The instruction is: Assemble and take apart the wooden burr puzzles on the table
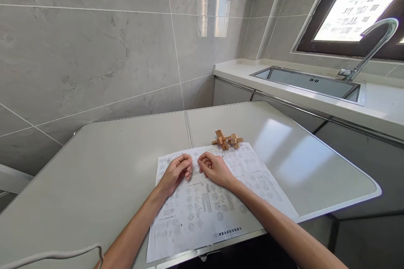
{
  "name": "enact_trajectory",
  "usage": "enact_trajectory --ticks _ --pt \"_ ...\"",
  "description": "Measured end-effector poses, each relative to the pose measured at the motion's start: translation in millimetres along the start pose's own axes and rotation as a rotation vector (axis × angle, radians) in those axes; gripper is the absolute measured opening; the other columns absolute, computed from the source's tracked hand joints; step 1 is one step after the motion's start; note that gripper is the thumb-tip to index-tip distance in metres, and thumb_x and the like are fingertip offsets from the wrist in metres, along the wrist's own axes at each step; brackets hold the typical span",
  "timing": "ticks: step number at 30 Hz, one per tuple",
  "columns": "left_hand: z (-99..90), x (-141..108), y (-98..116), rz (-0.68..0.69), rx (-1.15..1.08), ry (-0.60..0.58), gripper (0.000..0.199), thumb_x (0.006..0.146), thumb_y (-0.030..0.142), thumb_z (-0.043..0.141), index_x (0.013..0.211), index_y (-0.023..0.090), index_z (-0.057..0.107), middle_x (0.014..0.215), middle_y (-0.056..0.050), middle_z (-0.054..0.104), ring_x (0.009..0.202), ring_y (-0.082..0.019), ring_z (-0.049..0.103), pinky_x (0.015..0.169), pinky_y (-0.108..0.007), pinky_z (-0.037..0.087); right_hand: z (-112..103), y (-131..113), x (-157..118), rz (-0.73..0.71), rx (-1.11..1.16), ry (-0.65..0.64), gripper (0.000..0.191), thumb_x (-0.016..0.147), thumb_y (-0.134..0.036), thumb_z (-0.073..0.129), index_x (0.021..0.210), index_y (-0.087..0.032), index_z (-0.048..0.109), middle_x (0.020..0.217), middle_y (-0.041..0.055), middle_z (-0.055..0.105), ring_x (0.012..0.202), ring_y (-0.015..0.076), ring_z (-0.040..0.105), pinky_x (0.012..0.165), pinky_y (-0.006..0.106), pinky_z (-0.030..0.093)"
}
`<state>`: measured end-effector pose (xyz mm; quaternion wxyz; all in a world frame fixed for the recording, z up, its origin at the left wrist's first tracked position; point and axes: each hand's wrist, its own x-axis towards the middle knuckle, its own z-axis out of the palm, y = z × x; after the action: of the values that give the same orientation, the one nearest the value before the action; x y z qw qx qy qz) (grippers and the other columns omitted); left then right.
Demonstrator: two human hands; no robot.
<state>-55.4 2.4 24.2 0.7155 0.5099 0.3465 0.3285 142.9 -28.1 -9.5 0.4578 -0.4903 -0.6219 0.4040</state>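
Observation:
Both hands rest on a large printed paper sheet covered with small diagrams and text. My left hand lies near the sheet's upper left part, its fingers curled together; whether anything is inside them is hidden. A small gap separates it from my right hand, which is also curled, with thumb and fingers together and their inner side out of sight. Just beyond the sheet's top edge sit two small wooden interlocking puzzles, the left one touching or nearly touching the right one. Neither hand touches them.
The pale table has a seam across it and stands against a grey tiled wall. To the right are a counter with a sink and a faucet. A pale cable crosses the lower left.

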Motion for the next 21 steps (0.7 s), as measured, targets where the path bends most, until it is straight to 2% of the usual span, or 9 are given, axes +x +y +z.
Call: enact_trajectory --ticks 21 --pt "-1.7 1.4 -1.3 0.008 -0.023 0.010 0.034 0.093 0.042 0.078 0.082 0.019 0.055 0.072 0.002 0.049 0.060 -0.010 0.042 0.056 -0.024 0.042 1.3 -3.0 -0.4 0.005 -0.017 -0.018 0.012 0.100 -0.031 0.059 0.090 -0.025 0.060 0.072 -0.0001 0.073 0.056 0.0158 0.061 0.062 0.030 0.049"
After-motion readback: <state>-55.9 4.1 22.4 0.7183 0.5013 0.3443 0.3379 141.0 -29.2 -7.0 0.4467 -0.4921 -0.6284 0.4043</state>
